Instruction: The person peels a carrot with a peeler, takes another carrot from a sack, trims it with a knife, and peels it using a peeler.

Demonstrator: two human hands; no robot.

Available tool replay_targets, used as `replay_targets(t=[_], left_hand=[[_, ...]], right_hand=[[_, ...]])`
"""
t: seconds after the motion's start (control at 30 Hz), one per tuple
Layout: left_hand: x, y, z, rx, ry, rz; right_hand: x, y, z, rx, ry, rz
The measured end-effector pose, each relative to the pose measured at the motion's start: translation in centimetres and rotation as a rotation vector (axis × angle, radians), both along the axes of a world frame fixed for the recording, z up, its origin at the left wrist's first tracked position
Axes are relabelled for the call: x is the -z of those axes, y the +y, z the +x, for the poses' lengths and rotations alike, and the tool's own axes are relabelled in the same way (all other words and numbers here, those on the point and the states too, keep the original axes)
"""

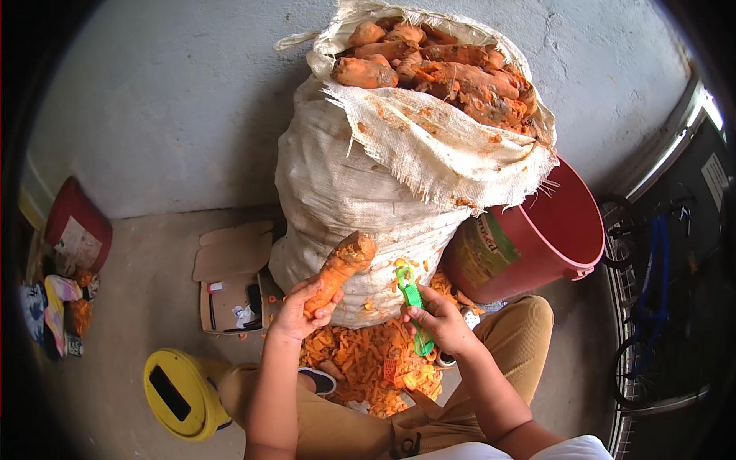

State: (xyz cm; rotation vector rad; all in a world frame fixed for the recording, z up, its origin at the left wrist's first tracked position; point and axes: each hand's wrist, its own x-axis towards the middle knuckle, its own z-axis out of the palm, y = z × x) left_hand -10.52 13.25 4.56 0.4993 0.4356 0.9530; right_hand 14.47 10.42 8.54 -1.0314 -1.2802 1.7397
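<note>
Evidently the left hand point(297, 313) wraps the carrot's point(340, 268) lower end so its upper length stands bare, tilted toward the peeler point(408, 290). The right hand point(446, 326) closes around the peeler's green handle, head upward. Both are held above the peelings point(354, 359), likely so scraps drop there. The hands have room between them; the sack point(337, 180) bounds them ahead, the red bucket point(475, 268) at front right.

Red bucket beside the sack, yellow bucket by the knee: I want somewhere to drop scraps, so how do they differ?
The red bucket is open at the top; the yellow bucket is closed. The red bucket looks larger than the yellow bucket. A dark oblong object lies on the yellow bucket, none on the red bucket's rim. Both are round.
</note>
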Motion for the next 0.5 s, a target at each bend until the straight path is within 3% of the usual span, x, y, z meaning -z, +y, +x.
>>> replay_targets(t=[0.5], left_hand=[[0.14, -0.27, 0.42, 0.015, 0.018, -0.031]], right_hand=[[0.55, -0.85, 0.07, 0.089, -0.027, -0.023]])
